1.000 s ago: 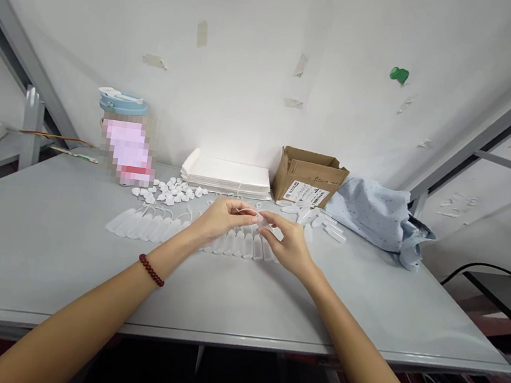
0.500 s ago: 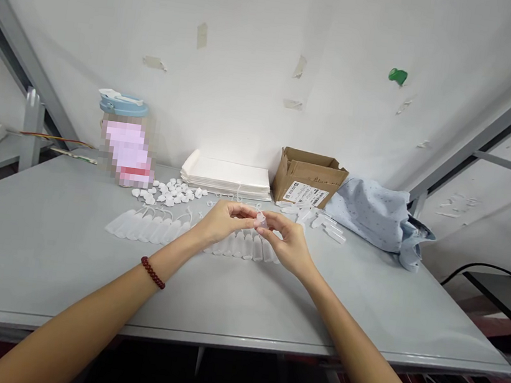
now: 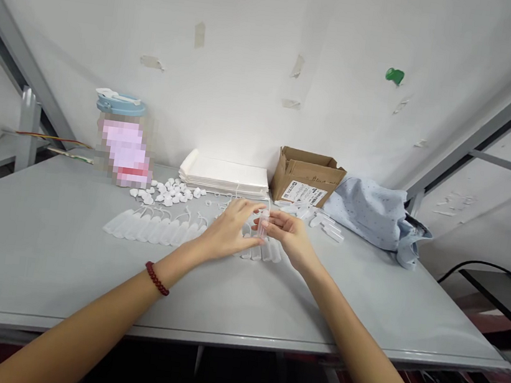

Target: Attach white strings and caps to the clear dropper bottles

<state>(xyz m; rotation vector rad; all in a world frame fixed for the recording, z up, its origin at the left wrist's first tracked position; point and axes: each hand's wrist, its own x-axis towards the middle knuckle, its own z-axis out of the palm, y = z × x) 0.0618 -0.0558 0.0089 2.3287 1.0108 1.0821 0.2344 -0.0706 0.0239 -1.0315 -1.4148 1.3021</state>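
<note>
Currently, the right hand (image 3: 294,242) pinches a clear tube (image 3: 263,227) upright between thumb and fingers. The left hand (image 3: 226,230) has thumb and fingertips parted wide beside it, contact unclear. Left of those fingers lies a row of tubes (image 3: 156,230).

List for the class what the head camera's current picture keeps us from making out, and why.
All in the head view:
Middle of the row of translucent plastic tubes: behind the left hand.
Whether that hand touches the clear plastic tube in the right hand: too small.
Print on the white paper label: too small.
Floor of the brown cardboard box: behind its front wall.
Blue-lidded pink container: pixelated.
</note>
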